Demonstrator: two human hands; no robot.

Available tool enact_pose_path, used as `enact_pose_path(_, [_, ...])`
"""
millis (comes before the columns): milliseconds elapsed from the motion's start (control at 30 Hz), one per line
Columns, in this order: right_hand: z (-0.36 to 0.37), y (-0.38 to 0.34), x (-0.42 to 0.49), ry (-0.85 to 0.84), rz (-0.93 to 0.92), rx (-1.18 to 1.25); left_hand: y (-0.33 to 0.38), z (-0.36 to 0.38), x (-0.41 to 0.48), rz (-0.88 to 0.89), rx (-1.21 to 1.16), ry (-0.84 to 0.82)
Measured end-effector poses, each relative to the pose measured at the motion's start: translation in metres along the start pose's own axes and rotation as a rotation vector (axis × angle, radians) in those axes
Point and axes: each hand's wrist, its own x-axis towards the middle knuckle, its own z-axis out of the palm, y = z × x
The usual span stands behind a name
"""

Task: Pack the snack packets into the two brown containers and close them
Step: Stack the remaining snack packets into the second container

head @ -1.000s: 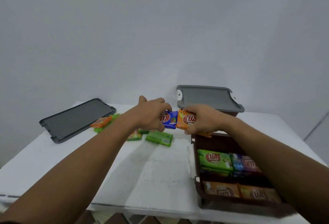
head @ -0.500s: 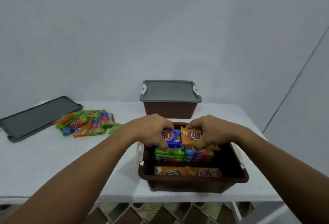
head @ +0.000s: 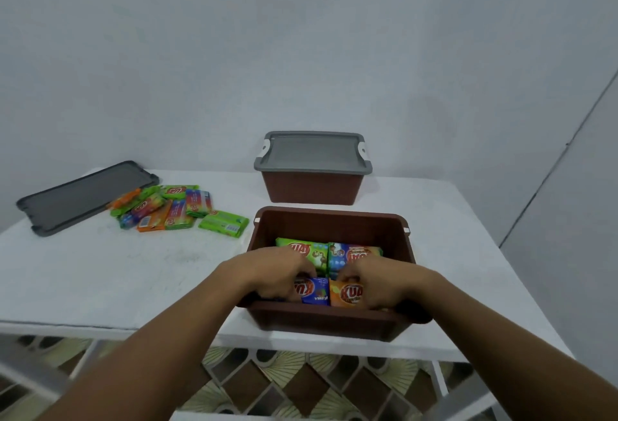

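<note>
An open brown container stands near the table's front edge. Both my hands are inside its near end. My left hand grips a blue snack packet. My right hand grips an orange snack packet right beside it. Behind them in the container lie a green packet and a blue-red packet. A second brown container stands behind, shut with a grey lid. Several loose packets lie on the table to the left.
A loose dark grey lid lies flat at the far left of the white table, next to the packet pile. The table's front edge runs just below the open container; patterned floor shows beneath. A plain wall rises behind.
Both hands have come down with the blue and orange packets, from above the container into its near end. The view has shifted so the container sits in the middle.
</note>
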Motion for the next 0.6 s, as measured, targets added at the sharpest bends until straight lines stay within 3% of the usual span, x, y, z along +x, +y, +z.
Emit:
enact_pose_path(300, [0.002, 0.006, 0.008, -0.021, -0.033, 0.039, -0.004, 0.012, 0.009, -0.022, -0.085, 0.018])
enact_pose_path(600, [0.0, 0.008, 0.016, -0.156, 0.006, -0.005, -0.001, 0.013, 0.018, -0.078, -0.12, -0.14])
